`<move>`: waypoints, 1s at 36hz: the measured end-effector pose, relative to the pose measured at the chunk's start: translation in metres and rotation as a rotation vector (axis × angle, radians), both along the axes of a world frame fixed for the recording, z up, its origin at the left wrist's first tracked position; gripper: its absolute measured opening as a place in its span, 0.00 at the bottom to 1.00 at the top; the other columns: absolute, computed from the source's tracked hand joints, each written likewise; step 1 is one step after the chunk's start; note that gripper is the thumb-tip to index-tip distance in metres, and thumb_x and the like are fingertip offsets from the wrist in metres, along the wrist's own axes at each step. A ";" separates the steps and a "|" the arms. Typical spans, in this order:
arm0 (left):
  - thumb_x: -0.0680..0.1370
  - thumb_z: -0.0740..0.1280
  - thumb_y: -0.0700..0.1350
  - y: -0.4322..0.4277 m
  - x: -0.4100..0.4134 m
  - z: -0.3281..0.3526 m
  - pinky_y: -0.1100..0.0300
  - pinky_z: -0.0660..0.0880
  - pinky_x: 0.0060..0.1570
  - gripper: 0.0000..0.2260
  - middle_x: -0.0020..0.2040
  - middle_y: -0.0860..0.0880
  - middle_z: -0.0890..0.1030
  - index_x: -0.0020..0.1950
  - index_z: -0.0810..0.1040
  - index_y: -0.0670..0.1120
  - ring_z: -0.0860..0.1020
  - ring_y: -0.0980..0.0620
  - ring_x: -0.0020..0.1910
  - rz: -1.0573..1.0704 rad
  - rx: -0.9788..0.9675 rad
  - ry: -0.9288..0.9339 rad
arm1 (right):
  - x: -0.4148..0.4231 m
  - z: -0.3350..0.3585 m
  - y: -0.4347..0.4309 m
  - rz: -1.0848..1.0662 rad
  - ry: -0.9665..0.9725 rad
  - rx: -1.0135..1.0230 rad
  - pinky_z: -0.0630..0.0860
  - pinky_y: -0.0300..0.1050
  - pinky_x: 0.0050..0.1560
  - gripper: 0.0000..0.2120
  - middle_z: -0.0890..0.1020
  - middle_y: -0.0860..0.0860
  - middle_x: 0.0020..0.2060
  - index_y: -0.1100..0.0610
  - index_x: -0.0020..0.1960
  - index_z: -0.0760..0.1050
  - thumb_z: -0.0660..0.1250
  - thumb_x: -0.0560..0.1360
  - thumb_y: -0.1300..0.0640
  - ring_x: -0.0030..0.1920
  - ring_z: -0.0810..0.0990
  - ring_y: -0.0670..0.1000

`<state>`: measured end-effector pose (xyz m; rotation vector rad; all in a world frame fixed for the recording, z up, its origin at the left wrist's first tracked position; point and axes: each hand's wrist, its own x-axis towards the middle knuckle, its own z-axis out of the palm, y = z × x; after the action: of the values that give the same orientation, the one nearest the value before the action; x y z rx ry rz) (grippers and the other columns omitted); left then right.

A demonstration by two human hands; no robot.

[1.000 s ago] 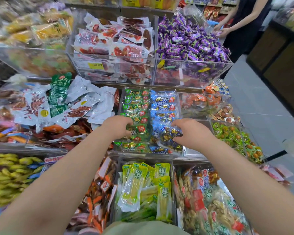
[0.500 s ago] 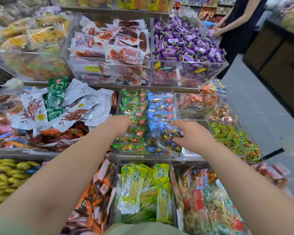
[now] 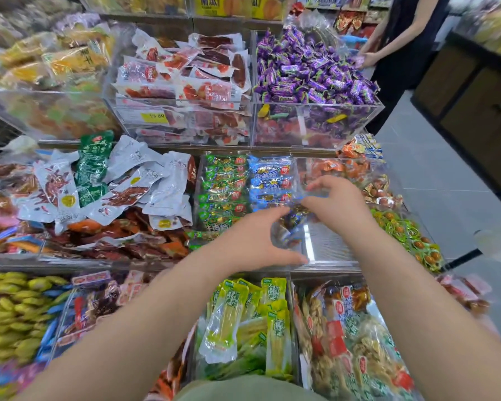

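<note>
Over the clear bin (image 3: pixel 330 246), left hand (image 3: pixel 252 241) and right hand (image 3: pixel 339 208), both grips grasping blurred blue packets (image 3: pixel 288 228), print unreadable

Left hand (image 3: pixel 252 241) has left the green packets (image 3: pixel 223 192). It shifted right and nearer to the body, and now cups the near side of the blue packets (image 3: pixel 289 227) with thumb and fingers curled round them. Right hand (image 3: pixel 336 206) moved slightly farther back and grips their far side from above. Blue packets were touched by the right hand alone; now held between both and bunched tighter.
</note>
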<state>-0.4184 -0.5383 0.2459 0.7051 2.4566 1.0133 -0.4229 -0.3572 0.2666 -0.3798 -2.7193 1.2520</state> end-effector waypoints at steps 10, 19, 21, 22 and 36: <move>0.79 0.67 0.41 0.000 -0.007 -0.013 0.66 0.79 0.38 0.10 0.50 0.58 0.78 0.57 0.75 0.54 0.81 0.63 0.39 0.284 0.502 -0.342 | 0.004 -0.012 0.006 0.170 -0.002 -0.194 0.72 0.29 0.39 0.19 0.78 0.39 0.49 0.42 0.52 0.72 0.75 0.65 0.44 0.42 0.77 0.33; 0.68 0.78 0.53 -0.020 -0.016 -0.038 0.68 0.71 0.50 0.24 0.55 0.63 0.77 0.61 0.74 0.61 0.75 0.66 0.53 0.135 0.161 -0.200 | 0.010 -0.034 0.023 0.222 -0.157 -0.134 0.71 0.34 0.27 0.13 0.72 0.44 0.28 0.54 0.45 0.78 0.77 0.66 0.52 0.28 0.70 0.42; 0.66 0.78 0.55 -0.019 -0.022 -0.043 0.60 0.72 0.52 0.34 0.58 0.56 0.75 0.69 0.69 0.57 0.73 0.58 0.55 0.079 -0.107 0.075 | 0.010 -0.033 0.030 0.212 -0.154 -0.096 0.67 0.32 0.25 0.12 0.70 0.45 0.27 0.57 0.44 0.78 0.76 0.67 0.51 0.25 0.67 0.42; 0.67 0.77 0.54 -0.018 -0.024 -0.045 0.56 0.73 0.54 0.34 0.59 0.54 0.76 0.71 0.68 0.56 0.72 0.54 0.58 0.049 -0.218 0.239 | 0.011 -0.031 0.034 0.211 -0.153 -0.083 0.66 0.32 0.25 0.12 0.70 0.46 0.27 0.58 0.43 0.78 0.76 0.68 0.51 0.25 0.66 0.43; 0.72 0.69 0.61 -0.009 -0.081 -0.062 0.57 0.64 0.44 0.13 0.44 0.51 0.79 0.46 0.82 0.52 0.71 0.47 0.52 0.184 -0.396 0.566 | 0.001 -0.036 0.006 0.445 0.041 0.482 0.72 0.44 0.43 0.11 0.71 0.45 0.41 0.51 0.54 0.79 0.71 0.72 0.51 0.43 0.73 0.48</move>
<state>-0.4990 -0.5475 0.1843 0.7087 3.1280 0.3767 -0.4220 -0.3513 0.2305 0.3124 -3.0342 0.6062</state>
